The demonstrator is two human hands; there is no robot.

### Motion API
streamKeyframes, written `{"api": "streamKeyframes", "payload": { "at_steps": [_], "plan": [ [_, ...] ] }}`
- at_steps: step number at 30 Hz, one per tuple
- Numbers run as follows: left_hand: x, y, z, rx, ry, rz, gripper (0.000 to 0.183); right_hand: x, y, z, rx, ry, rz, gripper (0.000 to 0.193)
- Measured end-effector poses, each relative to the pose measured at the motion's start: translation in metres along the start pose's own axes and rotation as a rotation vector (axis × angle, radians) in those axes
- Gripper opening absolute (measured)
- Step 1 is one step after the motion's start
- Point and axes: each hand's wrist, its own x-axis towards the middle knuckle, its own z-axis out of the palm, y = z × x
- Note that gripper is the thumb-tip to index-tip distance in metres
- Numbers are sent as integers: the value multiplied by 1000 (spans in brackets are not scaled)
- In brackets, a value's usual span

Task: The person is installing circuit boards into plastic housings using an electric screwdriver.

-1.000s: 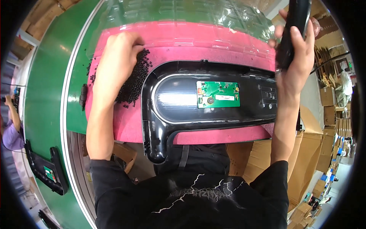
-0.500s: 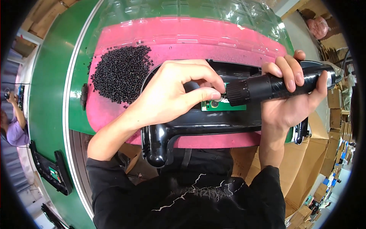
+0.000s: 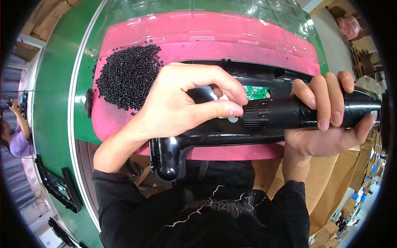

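Observation:
In my right hand (image 3: 316, 124) lies a black electric screwdriver (image 3: 285, 114), fingers wrapped round its body. It is held nearly level, its ribbed collar pointing left. My left hand (image 3: 182, 97) has thumb and forefinger pinched together right at the collar's end; whatever is between the fingertips is too small to make out. Beneath both hands a black plastic housing (image 3: 235, 140) lies with its hollow side up. Inside it shows part of a green circuit board (image 3: 256, 92), the rest covered by the screwdriver and my fingers.
A heap of tiny black screw-like parts (image 3: 128, 76) lies left on the pink mat (image 3: 198, 49). Clear plastic trays (image 3: 198, 20) sit beyond. A small black tool (image 3: 89, 103) is by the mat's left edge. Another housing (image 3: 60, 188) lies far left; a person (image 3: 18, 132) works there.
The screwdriver has swung down and a little right, now level, and my right hand moved with it. More of the circuit board's upper part shows. My left hand keeps its pinch at the collar.

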Motion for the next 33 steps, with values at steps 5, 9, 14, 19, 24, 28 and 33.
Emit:
{"api": "streamKeyframes", "payload": {
  "at_steps": [5,9,14,19,24,28,33],
  "plan": [
    [3,-11,-2,-143,150,112,20,-1,-9,-4,-33,3,-91,40],
    [4,-12,1,-70,127,-33,21,-1,-13,-5,-21,31,-156,41],
    [5,-11,-1,-42,59,-161,27,0,-14,-7,-73,12,-186,41],
    [10,-20,2,5,-9,-128,29,-1,-7,-8,-50,10,-214,42],
    [14,-22,4,110,-29,-41,30,-2,-1,-11,-89,10,-194,43],
    [15,-25,5,154,-20,-19,29,-1,-1,-14,-147,-26,-187,44],
    [18,-29,6,238,-55,29,28,0,-5,-17,-201,-37,-157,45]
  ]
}}
